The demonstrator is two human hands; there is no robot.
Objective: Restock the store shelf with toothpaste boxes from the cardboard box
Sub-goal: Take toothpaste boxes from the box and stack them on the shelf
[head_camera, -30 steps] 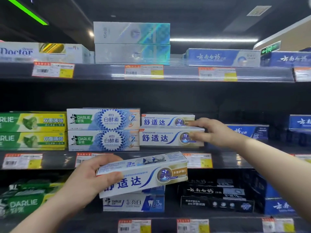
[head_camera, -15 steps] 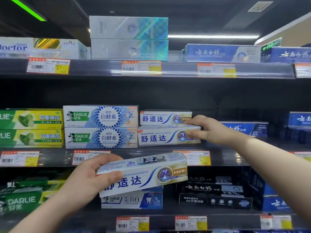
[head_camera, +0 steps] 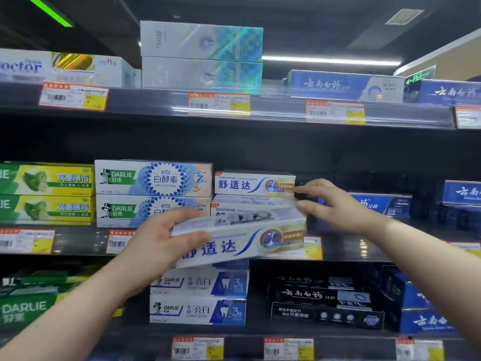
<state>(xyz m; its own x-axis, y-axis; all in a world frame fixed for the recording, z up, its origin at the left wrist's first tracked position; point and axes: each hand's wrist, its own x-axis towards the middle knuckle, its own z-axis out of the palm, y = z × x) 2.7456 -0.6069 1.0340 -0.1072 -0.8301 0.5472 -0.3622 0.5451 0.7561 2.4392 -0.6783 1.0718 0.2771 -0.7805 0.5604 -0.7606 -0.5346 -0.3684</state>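
Left hand: the left hand is nearest, at about 7 o'clock in the view, and grips the left end of a toothpaste box.
Left fingers: the fingers curl over the top edge, with the thumb pressed on the printed front.
Toothpaste box: white and blue, held lengthwise and tilted slightly up to the right, in the air in front of the middle shelf.
Right hand: the right hand reaches in from 4 o'clock to the right end of the shelf stack.
Right fingers: the fingers are loosely straight and spread apart from the thumb. They seem to touch the box ends, but blur leaves that unsure.
Shelf stack: an upper white box lies on a lower white box, which the held box partly covers.
Neighbours: blue-and-white boxes stand just beside the stack at 9 o'clock, with green boxes further left. A blue box lies at 3 o'clock.
Top shelf: silver boxes are stacked two high at 12 o'clock.
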